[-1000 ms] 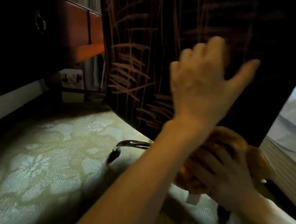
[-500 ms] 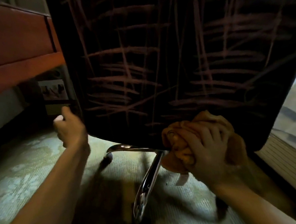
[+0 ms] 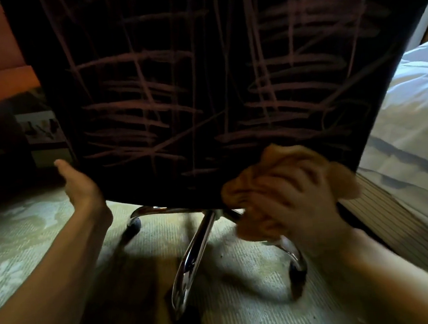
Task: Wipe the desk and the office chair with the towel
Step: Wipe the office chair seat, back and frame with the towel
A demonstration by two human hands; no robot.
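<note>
Towel (image 3: 289,158) is being clutched by the right hand (image 3: 299,202) at the chair (image 3: 200,84)'s bottom edge; left hand (image 3: 82,186) is grasping its side.

No text, no labels — nothing legible

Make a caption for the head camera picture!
Right hand presses an orange towel on the chair back; left hand holds its edge.

right hand (image 3: 297,206) grips towel (image 3: 283,159) against chair back (image 3: 200,84) (left hand (image 3: 82,186) grips its edge)
</note>
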